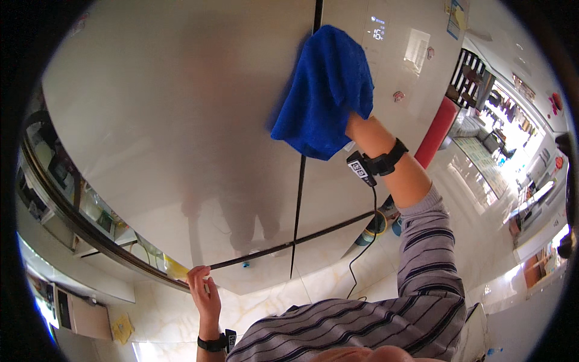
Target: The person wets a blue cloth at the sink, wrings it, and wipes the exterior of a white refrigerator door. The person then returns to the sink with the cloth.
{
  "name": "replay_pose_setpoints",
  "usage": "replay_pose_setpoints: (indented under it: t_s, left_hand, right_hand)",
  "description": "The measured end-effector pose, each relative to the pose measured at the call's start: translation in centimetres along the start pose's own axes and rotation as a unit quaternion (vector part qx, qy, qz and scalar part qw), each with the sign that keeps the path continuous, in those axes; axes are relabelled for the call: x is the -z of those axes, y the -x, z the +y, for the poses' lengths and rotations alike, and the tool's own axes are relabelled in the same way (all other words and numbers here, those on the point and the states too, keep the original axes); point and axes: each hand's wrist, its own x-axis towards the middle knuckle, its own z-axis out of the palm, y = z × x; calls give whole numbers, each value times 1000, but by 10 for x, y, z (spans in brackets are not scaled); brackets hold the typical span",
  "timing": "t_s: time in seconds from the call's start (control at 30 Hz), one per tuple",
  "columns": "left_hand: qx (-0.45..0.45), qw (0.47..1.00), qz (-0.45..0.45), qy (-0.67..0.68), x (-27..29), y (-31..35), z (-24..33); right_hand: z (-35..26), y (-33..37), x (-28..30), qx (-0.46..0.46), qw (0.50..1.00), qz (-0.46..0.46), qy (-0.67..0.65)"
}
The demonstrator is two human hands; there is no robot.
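Note:
A blue cloth (329, 90) lies against the glossy pale refrigerator doors (241, 120), across the dark gap between them. My right hand is beneath it, its fingers hidden by the fabric; only the wrist shows, and the hand holds the cloth to the surface. My left hand (205, 294) is low at the left, by the end of the dark horizontal groove (253, 256). Its fingers are loosely bent and apart with nothing seen in them, the tips at the door's lower left edge. Whether they touch it I cannot tell.
A lit display (376, 29) and small stickers (398, 96) are on the right door. A black cable (356, 271) hangs from the device on my right wrist. A sliding-door frame (96, 232) curves along the left. Buckets (375, 226) stand on the marbled floor at right.

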Motion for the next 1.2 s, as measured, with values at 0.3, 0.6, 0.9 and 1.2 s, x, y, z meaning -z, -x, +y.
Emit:
replay_pose_setpoints:
  t_s: [0.3,0.6,0.9,1.2]
  left_hand:
    - [33,998,-41,34,2,10,15]
    - [55,995,-80,-6,2,20,17]
    - [-7,997,-76,-6,2,20,16]
    - [2,995,-100,13,-12,9,15]
  right_hand:
    - [18,-33,9,-13,1000,-28,0]
    - [-9,33,9,39,994,-62,-81]
    - [-65,165,-21,140,957,-130,-218]
    - [-24,129,-23,-59,765,-254,-589]
